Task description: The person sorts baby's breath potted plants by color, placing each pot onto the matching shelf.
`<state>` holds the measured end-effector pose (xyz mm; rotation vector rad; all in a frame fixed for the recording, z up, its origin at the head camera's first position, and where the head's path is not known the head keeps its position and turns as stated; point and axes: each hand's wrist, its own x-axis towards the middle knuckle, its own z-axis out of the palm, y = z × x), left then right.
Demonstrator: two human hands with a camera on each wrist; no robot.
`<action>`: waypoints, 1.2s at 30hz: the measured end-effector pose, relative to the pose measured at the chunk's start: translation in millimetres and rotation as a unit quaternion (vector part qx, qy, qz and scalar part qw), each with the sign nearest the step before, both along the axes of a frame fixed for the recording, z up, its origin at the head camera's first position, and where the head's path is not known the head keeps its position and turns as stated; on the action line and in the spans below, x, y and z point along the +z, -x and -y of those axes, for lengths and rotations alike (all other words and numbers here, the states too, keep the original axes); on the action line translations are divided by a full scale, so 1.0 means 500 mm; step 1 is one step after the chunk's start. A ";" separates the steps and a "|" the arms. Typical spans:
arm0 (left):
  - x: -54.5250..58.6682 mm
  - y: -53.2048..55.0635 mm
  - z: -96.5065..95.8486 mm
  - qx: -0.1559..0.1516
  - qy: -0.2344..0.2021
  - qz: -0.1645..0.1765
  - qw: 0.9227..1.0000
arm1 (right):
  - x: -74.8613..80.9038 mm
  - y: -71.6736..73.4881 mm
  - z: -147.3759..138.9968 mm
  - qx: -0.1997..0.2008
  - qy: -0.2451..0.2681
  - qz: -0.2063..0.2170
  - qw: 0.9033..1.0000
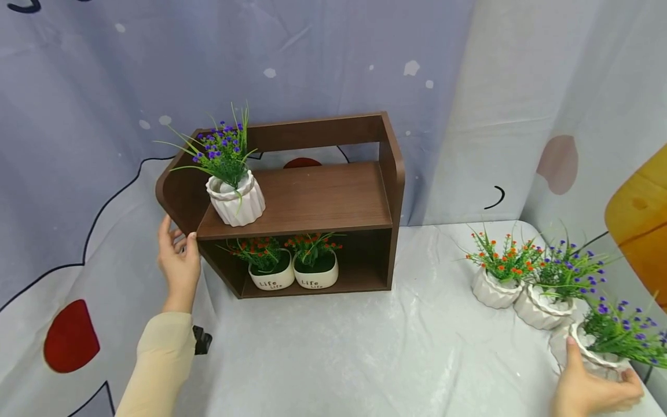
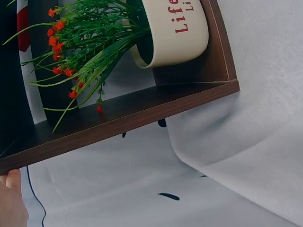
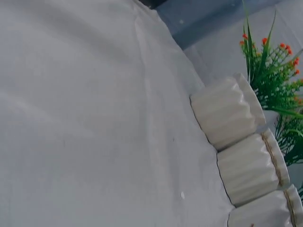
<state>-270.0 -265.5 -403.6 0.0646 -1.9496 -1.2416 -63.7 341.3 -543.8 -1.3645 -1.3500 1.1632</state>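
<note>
My left hand [image 1: 178, 263] touches the left side of a brown two-tier wooden shelf [image 1: 323, 197], its thumb near the front edge. The left wrist view shows fingertips against the shelf's outer side panel. A white fluted pot with purple flowers [image 1: 237, 200] stands on the upper board at the left. Two cream "Life" pots with orange flowers [image 1: 271, 278] sit side by side below. At the lower right, my right hand [image 1: 594, 385] grips a white fluted pot of purple flowers [image 1: 599, 359], thumb near its rim. Only a sliver of finger shows in the right wrist view.
Beside the gripped pot stand a white pot with purple flowers [image 1: 542, 313] and one with orange flowers [image 1: 495, 292]. A pale cloth [image 1: 365, 359] covers the table. Patterned curtains hang behind. A small black object [image 1: 202, 340] lies near my left sleeve.
</note>
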 end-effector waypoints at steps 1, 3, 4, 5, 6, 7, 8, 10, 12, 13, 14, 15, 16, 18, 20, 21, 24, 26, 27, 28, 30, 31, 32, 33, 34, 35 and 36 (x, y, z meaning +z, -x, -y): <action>0.001 0.000 0.000 0.000 -0.001 0.000 1.000 | -0.002 -0.003 -0.004 0.006 0.002 0.008 1.000; 0.001 0.000 0.000 0.001 -0.001 0.002 1.000 | -0.007 -0.009 -0.014 0.024 0.006 0.024 0.999; 0.001 0.000 0.001 0.001 0.000 0.004 1.000 | -0.009 -0.011 -0.019 0.032 0.004 0.030 0.999; 0.001 0.000 0.001 0.001 0.000 0.006 1.000 | -0.011 -0.013 -0.024 0.041 0.005 0.040 0.998; 0.001 -0.001 0.001 0.001 0.001 0.008 1.000 | -0.013 -0.016 -0.029 0.051 0.005 0.052 0.997; 0.001 -0.001 0.001 0.001 0.001 0.009 1.000 | -0.015 -0.017 -0.034 0.058 0.002 0.059 0.997; 0.001 -0.001 0.001 0.002 0.001 0.010 1.000 | -0.017 -0.019 -0.040 0.064 -0.002 0.067 0.996; 0.001 -0.001 0.000 0.003 0.001 0.013 1.000 | -0.021 -0.021 -0.050 0.070 -0.009 0.077 0.995; 0.001 0.000 0.000 0.005 0.002 0.016 1.000 | -0.024 -0.024 -0.058 0.075 -0.017 0.091 0.993; 0.002 0.000 0.000 0.006 0.003 0.018 1.000 | -0.027 -0.025 -0.063 0.078 -0.020 0.095 0.992; 0.002 0.001 0.000 0.007 0.005 0.019 1.000 | -0.027 -0.026 -0.066 0.082 -0.019 0.104 0.991; 0.002 0.001 -0.001 0.009 0.007 0.022 1.000 | -0.028 -0.027 -0.071 0.090 -0.014 0.109 0.990; 0.002 0.001 -0.001 0.012 0.009 0.023 1.000 | -0.028 -0.029 -0.075 0.100 -0.006 0.118 0.988; 0.001 0.002 -0.002 0.018 0.012 0.026 0.999 | -0.033 -0.028 -0.086 0.113 0.009 0.126 0.986; 0.000 0.002 -0.003 0.023 0.013 0.027 0.999 | -0.038 -0.028 -0.096 0.130 0.017 0.125 0.983; 0.000 0.002 -0.003 0.023 0.013 0.028 0.999 | -0.043 -0.028 -0.102 0.136 0.019 0.118 0.983; 0.000 0.002 -0.002 0.016 0.009 0.022 1.000 | -0.066 -0.025 -0.121 0.141 0.014 0.108 0.984; 0.000 0.002 -0.001 0.014 0.006 0.022 1.000 | -0.084 -0.025 -0.138 0.150 0.014 0.102 0.983; 0.000 0.002 0.000 0.014 0.005 0.023 1.000 | -0.101 -0.025 -0.152 0.149 0.014 0.094 0.984; 0.000 0.002 0.000 0.015 0.005 0.023 1.000 | -0.116 -0.024 -0.165 0.148 0.014 0.094 0.984; -0.001 0.003 0.001 0.018 0.006 0.026 0.999 | -0.124 -0.022 -0.178 0.152 0.019 0.083 0.985; -0.002 0.004 0.002 0.019 0.007 0.027 0.999 | -0.131 -0.021 -0.185 0.152 0.017 0.070 0.986; -0.003 0.004 0.003 0.019 0.008 0.028 0.999 | -0.135 -0.021 -0.191 0.157 0.013 0.061 0.986; -0.003 0.004 0.003 0.018 0.010 0.026 0.999 | -0.122 -0.022 -0.184 0.160 0.009 0.053 0.986; -0.003 0.004 0.004 0.017 0.011 0.025 0.999 | -0.108 -0.023 -0.175 0.164 0.002 0.047 0.985; -0.003 0.004 0.005 0.016 0.012 0.024 0.999 | -0.093 -0.025 -0.166 0.172 -0.005 0.043 0.984; -0.004 0.004 0.005 0.016 0.013 0.024 1.000 | -0.085 -0.027 -0.161 0.178 -0.016 0.039 0.983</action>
